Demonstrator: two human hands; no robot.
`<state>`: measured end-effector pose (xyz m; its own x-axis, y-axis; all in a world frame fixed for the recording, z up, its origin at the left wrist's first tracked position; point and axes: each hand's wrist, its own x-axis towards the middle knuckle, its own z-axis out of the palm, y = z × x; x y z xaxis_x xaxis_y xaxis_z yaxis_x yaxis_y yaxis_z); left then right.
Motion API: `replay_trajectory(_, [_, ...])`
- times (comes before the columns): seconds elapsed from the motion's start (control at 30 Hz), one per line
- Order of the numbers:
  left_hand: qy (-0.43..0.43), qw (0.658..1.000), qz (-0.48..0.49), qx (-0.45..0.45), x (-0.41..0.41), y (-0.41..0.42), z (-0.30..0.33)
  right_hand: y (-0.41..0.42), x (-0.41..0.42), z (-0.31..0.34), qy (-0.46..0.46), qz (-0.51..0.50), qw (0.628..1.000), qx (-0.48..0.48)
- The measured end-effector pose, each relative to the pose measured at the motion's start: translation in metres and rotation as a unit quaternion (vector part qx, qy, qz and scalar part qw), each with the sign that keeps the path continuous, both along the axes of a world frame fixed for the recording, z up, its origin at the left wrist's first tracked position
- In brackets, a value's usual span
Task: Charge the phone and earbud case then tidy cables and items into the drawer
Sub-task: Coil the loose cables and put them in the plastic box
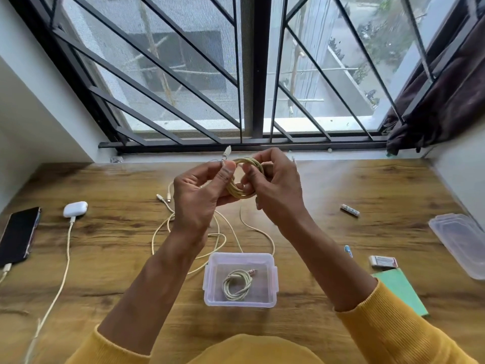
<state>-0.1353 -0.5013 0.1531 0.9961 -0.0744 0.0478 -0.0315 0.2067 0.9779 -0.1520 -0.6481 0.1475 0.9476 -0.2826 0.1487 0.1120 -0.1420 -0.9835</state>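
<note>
Yellow sleeves sit nearest the lens, and from them two bare forearms reach out over the wooden counter toward the barred window. Between the forearms stands a clear plastic box, open, with one coiled pale cable lying flat on its floor.

Beyond the box, both hands are raised above the counter and hold a yellowish cable coil between them. On the left hand the thumb presses against the near side of the coil with the other fingers curled behind it; a white plug end sticks up past that thumb. On the right hand the fingers wrap over the far side of the coil, pinching the loops together. So both sets of fingers are closed around the same coil.

Under the hands, just beyond the box, loose pale cables lie tangled on the counter.

Far left of the box lies a dark phone with a plug in its near end. Beside it is the white earbud case, also plugged into a cable.

Right of the box lie a small blue item, a little flat packet, a green card, a clear lid, and, farther back, a small patterned tube.
</note>
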Motion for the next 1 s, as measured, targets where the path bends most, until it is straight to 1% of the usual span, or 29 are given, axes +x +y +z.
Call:
replay_trajectory(0.07, [0.002,1.000,0.000,0.008,0.001,0.002,-0.003,-0.006,0.000,0.002,0.053,0.048,0.991,0.110])
replay_trajectory(0.13, [0.003,1.000,0.000,0.021,0.002,0.003,-0.006,-0.014,0.000,0.004,0.094,0.099,0.968,0.209])
replay_trajectory(0.23, [0.002,1.000,0.005,0.021,0.004,0.006,-0.010,-0.022,-0.003,0.004,0.127,0.160,0.933,0.295])
replay_trajectory(0.3, [-0.009,1.000,0.000,0.023,0.006,0.008,-0.013,-0.024,-0.003,0.002,0.142,0.165,0.926,0.308])
replay_trajectory(0.4, [-0.028,0.999,-0.021,0.034,0.006,0.008,-0.015,-0.025,-0.004,0.003,0.150,0.136,0.928,0.312])
replay_trajectory(0.53, [-0.046,0.997,-0.042,0.055,0.005,0.008,-0.013,-0.023,-0.005,0.006,0.158,0.112,0.906,0.375])
replay_trajectory(0.7, [-0.038,0.994,-0.075,0.069,0.005,0.010,-0.013,-0.022,-0.002,0.006,0.165,0.077,0.897,0.404])
replay_trajectory(0.87, [-0.015,0.990,-0.094,0.105,0.008,0.015,-0.016,-0.020,-0.002,0.008,0.163,0.061,0.896,0.409])
replay_trajectory(0.93, [0.005,0.989,-0.098,0.110,0.011,0.016,-0.015,-0.018,-0.003,0.009,0.149,0.054,0.901,0.403])
replay_trajectory(1.0, [0.018,0.990,-0.097,0.105,0.013,0.016,-0.015,-0.015,-0.003,0.008,0.121,0.048,0.915,0.383])
